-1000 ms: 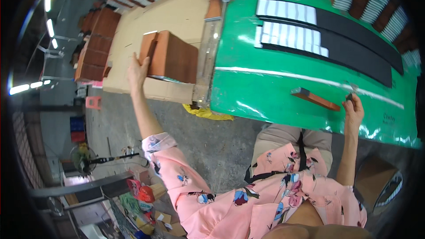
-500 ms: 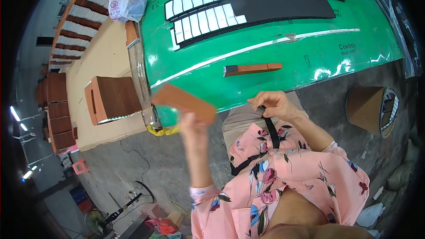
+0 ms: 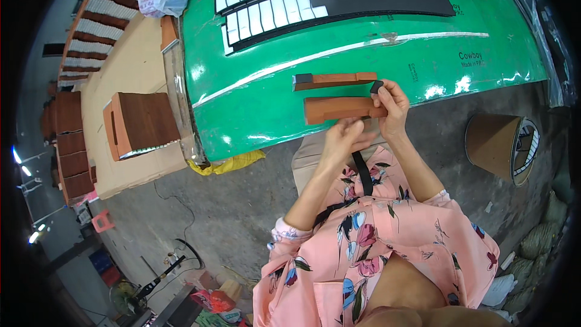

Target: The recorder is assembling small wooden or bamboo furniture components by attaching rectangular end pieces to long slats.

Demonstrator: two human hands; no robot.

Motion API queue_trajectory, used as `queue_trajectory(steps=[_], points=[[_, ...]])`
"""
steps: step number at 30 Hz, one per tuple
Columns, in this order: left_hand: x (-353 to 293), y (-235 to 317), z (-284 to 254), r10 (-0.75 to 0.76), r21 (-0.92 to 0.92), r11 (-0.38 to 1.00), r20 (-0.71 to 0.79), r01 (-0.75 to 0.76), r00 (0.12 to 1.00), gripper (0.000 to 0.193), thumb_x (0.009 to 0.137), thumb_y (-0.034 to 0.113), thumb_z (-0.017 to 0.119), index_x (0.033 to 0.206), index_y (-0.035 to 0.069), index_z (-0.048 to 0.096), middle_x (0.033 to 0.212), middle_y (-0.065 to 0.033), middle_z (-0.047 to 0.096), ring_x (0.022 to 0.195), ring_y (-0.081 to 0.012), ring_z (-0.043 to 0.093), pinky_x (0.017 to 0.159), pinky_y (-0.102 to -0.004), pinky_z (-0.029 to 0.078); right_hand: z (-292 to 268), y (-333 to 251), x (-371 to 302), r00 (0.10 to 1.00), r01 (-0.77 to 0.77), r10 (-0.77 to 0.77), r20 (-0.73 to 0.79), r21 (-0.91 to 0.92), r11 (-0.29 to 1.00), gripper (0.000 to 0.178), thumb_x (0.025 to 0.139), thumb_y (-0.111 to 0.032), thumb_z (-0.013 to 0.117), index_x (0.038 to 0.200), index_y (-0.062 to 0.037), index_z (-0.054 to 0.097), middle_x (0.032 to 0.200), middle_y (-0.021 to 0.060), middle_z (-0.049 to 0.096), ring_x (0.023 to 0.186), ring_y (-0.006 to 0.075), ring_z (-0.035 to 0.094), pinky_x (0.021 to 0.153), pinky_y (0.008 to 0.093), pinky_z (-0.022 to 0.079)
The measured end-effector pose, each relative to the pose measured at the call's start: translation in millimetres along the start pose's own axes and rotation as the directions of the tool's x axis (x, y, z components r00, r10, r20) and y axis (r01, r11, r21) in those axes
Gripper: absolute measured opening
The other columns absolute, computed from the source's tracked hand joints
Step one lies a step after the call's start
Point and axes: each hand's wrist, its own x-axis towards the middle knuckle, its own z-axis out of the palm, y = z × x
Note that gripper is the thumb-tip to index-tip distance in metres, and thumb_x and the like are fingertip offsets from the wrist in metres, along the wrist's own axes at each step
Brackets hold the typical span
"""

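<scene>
Both hands are meeting over the near edge of the green bench, working on a reddish-brown wooden piece that is being held level just above the bench's front rim. The right hand is gripping the right end of that piece, its fingers curling over the top and pinching a small black pad against the upper corner. The left hand is closing loosely under the piece from below, fingertips touching its underside near the middle. A second wooden piece of the same colour, with a black tip at its left end, is lying flat on the bench just beyond the held one, close but apart from it. Farther back on the bench, two long black strips carrying rows of white squares are lying side by side. To the left, a brown wooden box is standing on a sheet of cardboard, and a round cardboard drum is sitting on the floor to the right.
</scene>
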Motion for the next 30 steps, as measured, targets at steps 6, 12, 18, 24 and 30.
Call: queue_trajectory(steps=[6,12,18,24,30], points=[[-26.8,4.2,-37.7,0.757,0.805,0.532,-0.313,-0.263,0.574,0.029,0.078,0.002,0.063,0.106,0.0,0.057,0.099,-0.0116,0.061,0.086,-0.0212,0.058,0.076,-0.0332,0.048,-1.6,6.0,6.0,0.995,0.034,-0.033,-0.09,0.005,0.999,0.015,0.088,-0.01,0.056,0.098,0.0001,0.059,0.076,0.0018,0.056,0.064,0.0059,0.048,0.064,0.021,0.041],[-0.5,36.0,-66.9,0.864,0.849,-0.051,0.302,-0.526,0.403,0.034,0.063,-0.013,0.063,0.093,0.003,0.063,0.098,-0.0083,0.062,0.091,-0.0279,0.055,0.081,-0.0368,0.044,0.8,-2.3,8.6,0.991,0.076,-0.075,-0.111,0.008,0.997,0.016,0.087,-0.013,0.059,0.097,0.0002,0.06,0.075,0.0018,0.057,0.065,0.0073,0.049,0.062,0.0204,0.039],[3.0,41.5,-67.2,0.881,0.825,0.112,0.174,-0.554,0.439,0.032,0.062,-0.001,0.074,0.093,0.004,0.064,0.091,-0.008,0.063,0.084,-0.0245,0.055,0.07,-0.0341,0.046,-3.8,-43.3,11.2,0.988,0.026,-0.001,-0.151,0.16,0.987,0.019,0.089,-0.013,0.055,0.103,0.0004,0.056,0.083,0.0095,0.061,0.073,0.0122,0.056,0.069,0.0229,0.044],[15.1,39.3,-67.5,0.902,0.74,0.162,0.156,-0.653,0.402,0.031,0.067,0.012,0.076,0.095,0.004,0.065,0.09,-0.0075,0.063,0.083,-0.0227,0.054,0.068,-0.0321,0.045,13.6,-59.1,3.4,0.957,-0.009,0.067,0.283,-0.2,0.98,0.02,0.087,-0.005,0.054,0.105,-0.0001,0.06,0.094,0.0098,0.062,0.085,0.0161,0.059,0.078,0.0263,0.047],[16.0,38.7,-66.4,0.894,0.657,0.276,0.093,-0.702,0.439,0.03,0.069,0.017,0.075,0.095,0.005,0.066,0.09,-0.0076,0.061,0.082,-0.0226,0.054,0.068,-0.0318,0.045,72.0,-60.6,10.5,0.85,0.358,0.055,0.524,-0.65,0.67,0.022,0.073,-0.003,0.069,0.095,-0.0032,0.066,0.092,0.0064,0.062,0.082,0.0154,0.06,0.068,0.0259,0.048]])
